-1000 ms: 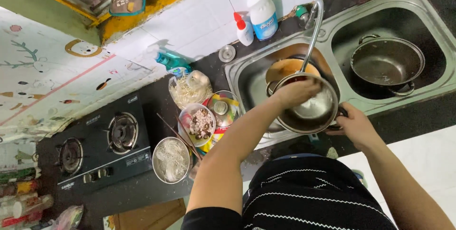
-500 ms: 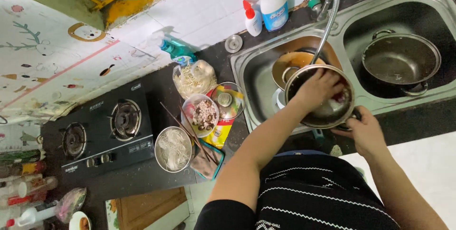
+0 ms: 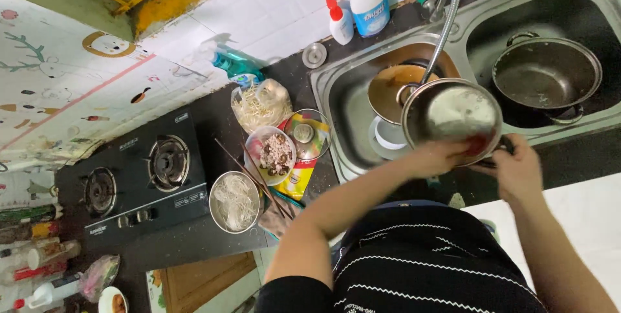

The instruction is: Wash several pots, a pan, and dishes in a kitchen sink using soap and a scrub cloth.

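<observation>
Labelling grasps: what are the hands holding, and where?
A steel pot over the sink. Right hand grips its handle at the near rim; left hand presses on the near rim, something red under it.

Single head camera, looking steeply down, close over sink (image 3: pixel 349 103).

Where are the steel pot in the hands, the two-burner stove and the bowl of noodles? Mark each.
steel pot (image 3: pixel 456 114), head view, on its shiny inside bottom.
two-burner stove (image 3: pixel 132 183), head view, on the black top between the burners.
bowl of noodles (image 3: pixel 234 202), head view, on the noodles.
</observation>
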